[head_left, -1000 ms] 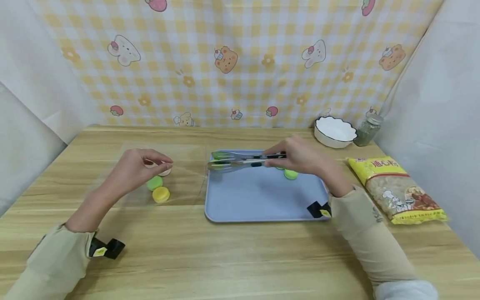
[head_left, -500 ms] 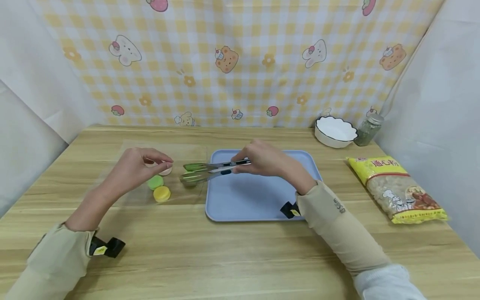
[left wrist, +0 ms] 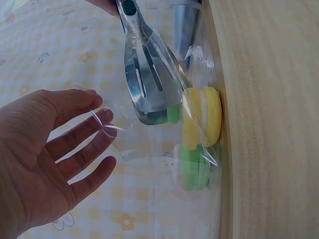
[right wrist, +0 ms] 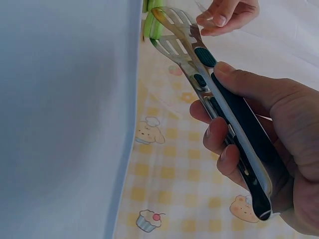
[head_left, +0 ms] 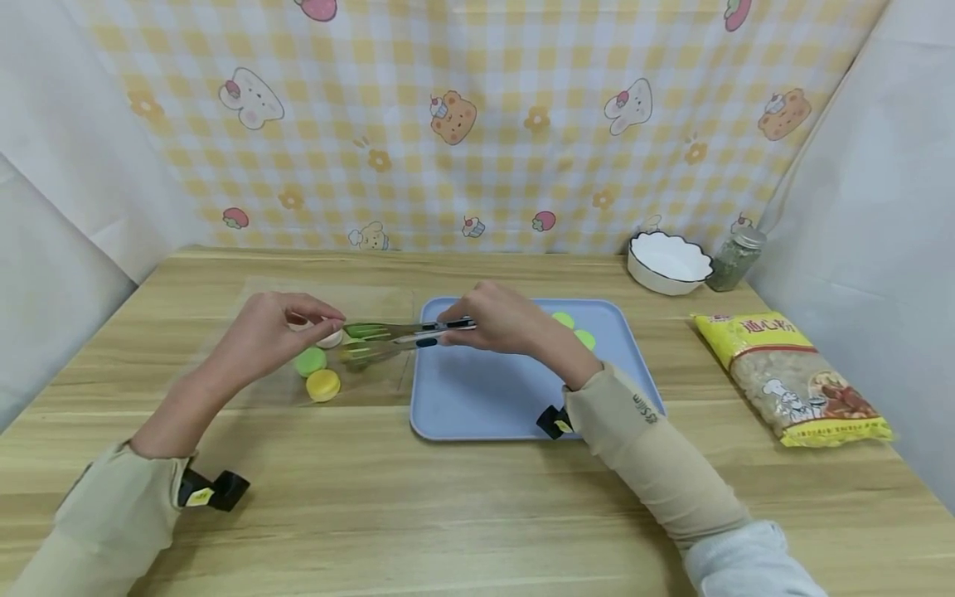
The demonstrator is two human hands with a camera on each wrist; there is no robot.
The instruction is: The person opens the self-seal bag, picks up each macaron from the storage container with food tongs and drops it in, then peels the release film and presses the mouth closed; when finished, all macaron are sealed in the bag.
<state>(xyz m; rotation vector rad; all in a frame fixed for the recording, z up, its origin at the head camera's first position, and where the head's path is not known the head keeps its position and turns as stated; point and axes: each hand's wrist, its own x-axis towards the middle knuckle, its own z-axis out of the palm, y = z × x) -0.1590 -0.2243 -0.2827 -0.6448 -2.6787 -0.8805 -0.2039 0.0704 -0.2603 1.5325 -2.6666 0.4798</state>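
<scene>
Between thumb and fingertips my left hand point(head_left: 257, 344) pinches the edge of a clear plastic bag point(left wrist: 117, 132). Inside the bag lie a yellow macaron point(head_left: 323, 385), a green macaron point(head_left: 310, 361) and a pale one point(head_left: 331, 339), partly covered by the hand. My right hand point(head_left: 503, 319) grips metal tongs point(right wrist: 224, 97) with dark grips. Their slotted tips reach in at the bag's mouth beside the macarons, with a green macaron point(right wrist: 153, 27) between them. Two green macarons point(head_left: 585, 338) show on the blue tray point(head_left: 492, 414), behind the right wrist.
At the back right stand a white scalloped bowl point(head_left: 670, 264) and a glass jar point(head_left: 735, 259) with a metal lid. A yellow and clear food packet point(head_left: 791, 377) lies on the right of the wooden table point(head_left: 418, 514). A checked curtain point(head_left: 522, 58) hangs behind.
My right hand has carried the tongs and green macaron leftward from over the tray to the bag. Green macarons on the tray are uncovered again. The left hand has stayed in place.
</scene>
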